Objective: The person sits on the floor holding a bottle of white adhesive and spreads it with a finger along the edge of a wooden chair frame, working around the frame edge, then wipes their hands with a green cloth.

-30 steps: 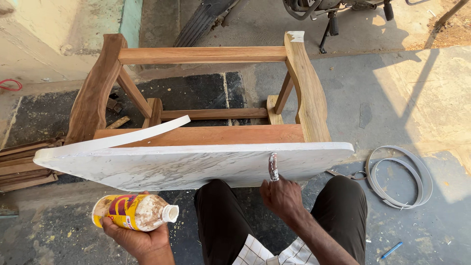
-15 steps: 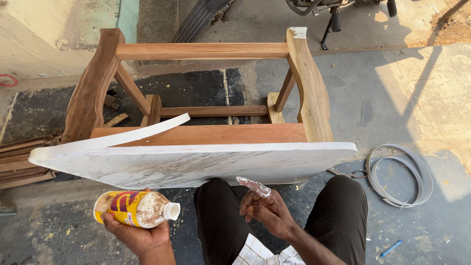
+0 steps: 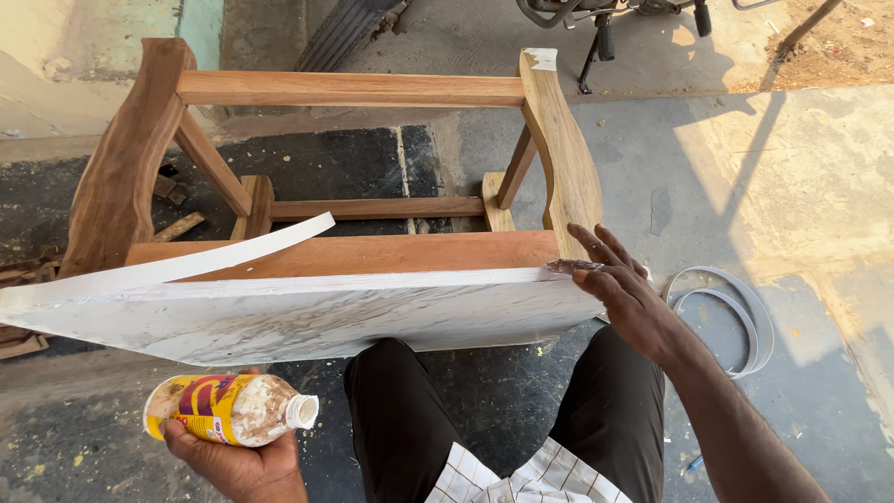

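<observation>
My left hand grips a yellow and red glue bottle, open, lying sideways with its nozzle pointing right, low at the left. My right hand reaches to the right end of a white marble-patterned board and pinches a small thin glue-smeared piece against the board's top edge. The board stands on edge, leaning on a wooden furniture frame. A white edging strip runs along the top edge and lifts free toward the middle.
A coil of white edging strip lies on the concrete floor at the right. Wood scraps lie under the frame at the left. A motorbike stand and wheel are at the top. My dark-trousered knees are below the board.
My right hand rose from in front of my lap to the board's right top edge, carrying the small piece. The bottle in my left hand stayed put.
</observation>
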